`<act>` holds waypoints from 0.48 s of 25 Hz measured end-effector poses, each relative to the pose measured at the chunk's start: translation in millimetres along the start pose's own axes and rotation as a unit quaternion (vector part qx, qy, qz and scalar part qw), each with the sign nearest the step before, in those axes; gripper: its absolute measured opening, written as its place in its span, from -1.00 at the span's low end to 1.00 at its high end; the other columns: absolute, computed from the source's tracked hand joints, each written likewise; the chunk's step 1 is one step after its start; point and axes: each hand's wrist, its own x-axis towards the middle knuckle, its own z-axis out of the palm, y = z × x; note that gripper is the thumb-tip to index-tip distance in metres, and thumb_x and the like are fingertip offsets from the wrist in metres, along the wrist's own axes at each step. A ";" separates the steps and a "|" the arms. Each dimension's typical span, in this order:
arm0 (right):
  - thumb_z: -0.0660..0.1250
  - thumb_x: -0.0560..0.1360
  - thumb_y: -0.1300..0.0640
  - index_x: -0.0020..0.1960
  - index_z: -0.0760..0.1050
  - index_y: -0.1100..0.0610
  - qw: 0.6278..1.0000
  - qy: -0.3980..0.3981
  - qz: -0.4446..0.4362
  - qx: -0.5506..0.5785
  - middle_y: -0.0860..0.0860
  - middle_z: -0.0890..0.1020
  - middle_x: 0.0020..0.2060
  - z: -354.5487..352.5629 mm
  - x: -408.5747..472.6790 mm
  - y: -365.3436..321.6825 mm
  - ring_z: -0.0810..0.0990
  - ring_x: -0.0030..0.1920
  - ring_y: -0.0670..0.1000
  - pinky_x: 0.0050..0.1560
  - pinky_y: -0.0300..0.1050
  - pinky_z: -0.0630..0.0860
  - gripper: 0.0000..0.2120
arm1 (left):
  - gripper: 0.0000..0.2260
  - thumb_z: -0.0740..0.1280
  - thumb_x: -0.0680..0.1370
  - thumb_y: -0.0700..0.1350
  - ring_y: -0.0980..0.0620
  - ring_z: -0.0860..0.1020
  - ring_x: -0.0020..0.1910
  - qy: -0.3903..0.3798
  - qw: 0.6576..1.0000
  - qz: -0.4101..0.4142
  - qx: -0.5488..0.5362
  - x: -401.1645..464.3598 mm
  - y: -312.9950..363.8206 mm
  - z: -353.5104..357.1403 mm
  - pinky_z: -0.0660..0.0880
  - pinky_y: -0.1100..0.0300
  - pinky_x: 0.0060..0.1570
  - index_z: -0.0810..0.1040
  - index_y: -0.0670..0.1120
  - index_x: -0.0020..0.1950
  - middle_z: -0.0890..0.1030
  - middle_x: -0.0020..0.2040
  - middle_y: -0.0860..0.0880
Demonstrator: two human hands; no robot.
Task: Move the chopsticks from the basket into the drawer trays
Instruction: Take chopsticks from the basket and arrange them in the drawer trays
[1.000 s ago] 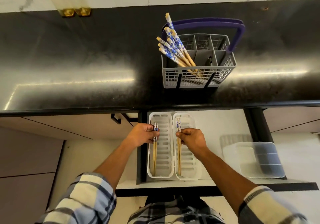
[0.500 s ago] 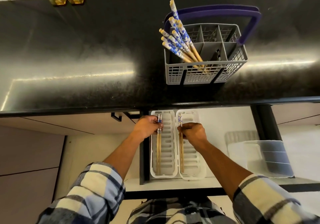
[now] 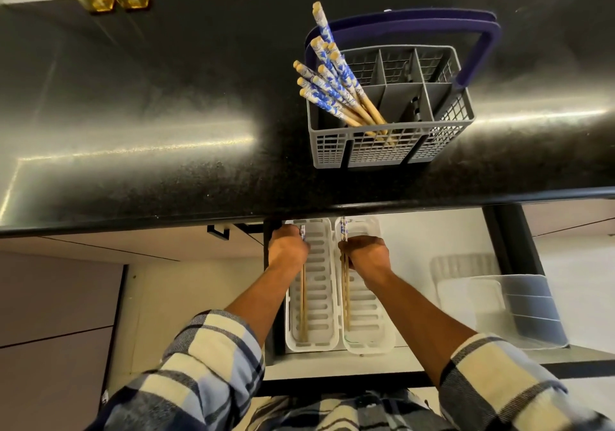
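Observation:
A grey cutlery basket [image 3: 376, 151] with a purple handle stands on the black counter and holds several blue-patterned wooden chopsticks [image 3: 332, 87] leaning left. Below, in the open drawer, two white slotted trays lie side by side: the left tray [image 3: 319, 297] and the right tray [image 3: 366, 314]. My left hand [image 3: 288, 247] is closed on a pair of chopsticks [image 3: 302, 307] lying along the left tray's left side. My right hand [image 3: 366, 254] is closed on another pair [image 3: 346, 300] lying along the right tray's left side.
The black counter edge [image 3: 299, 211] overhangs the tops of both trays. A clear plastic container [image 3: 512, 310] sits in the drawer to the right. Cabinet fronts [image 3: 60, 297] lie to the left. Two brass fittings [image 3: 116, 1] stand at the counter's back.
Both hands slid the chopstick pairs further up the trays toward the counter edge, and the pairs now lie lower in the trays. The camera moved closer and tilted.

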 end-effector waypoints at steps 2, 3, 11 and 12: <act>0.48 0.41 0.28 -0.04 0.63 0.21 1.000 0.007 0.002 0.011 0.09 0.70 -0.23 -1.5 -1.9 2.2 0.68 -0.30 0.01 -0.33 -0.18 0.65 -0.87 | -0.76 0.33 0.57 -0.14 -0.13 0.65 -0.02 0.008 1.000 -0.009 0.022 -1.1 1.3 2.3 0.61 0.10 -0.12 0.52 -0.18 0.21 0.64 0.04 -0.17; 0.48 0.42 0.28 -0.07 0.63 0.19 1.000 0.010 -0.001 0.008 0.08 0.69 -0.23 -1.8 -2.2 3.3 0.66 -0.29 -0.01 -0.32 -0.19 0.64 -0.89 | -0.75 0.33 0.57 -0.15 -0.13 0.64 0.00 0.008 0.999 -0.012 0.034 -1.3 1.8 3.4 0.61 0.11 -0.11 0.51 -0.18 0.23 0.63 0.05 -0.17; 0.50 0.39 0.18 -0.11 0.62 0.15 0.999 0.000 -0.007 -0.044 0.11 0.70 -0.21 -0.8 -7.0 4.1 0.70 -0.18 0.12 -0.13 0.09 0.68 -0.89 | -0.75 0.33 0.57 -0.22 -0.12 0.64 0.06 0.018 0.999 -0.025 0.017 -5.2 11.1 2.6 0.62 0.07 0.02 0.50 -0.21 0.24 0.61 0.11 -0.20; 0.50 0.39 0.18 -0.11 0.62 0.14 0.999 -0.005 0.000 -0.050 0.11 0.70 -0.20 -1.7 -7.4 6.6 0.70 -0.17 0.13 -0.12 0.10 0.68 -0.89 | -0.74 0.32 0.57 -0.22 -0.12 0.63 0.06 0.019 0.999 -0.028 0.015 -4.9 10.6 2.8 0.62 0.07 0.02 0.50 -0.22 0.25 0.61 0.11 -0.20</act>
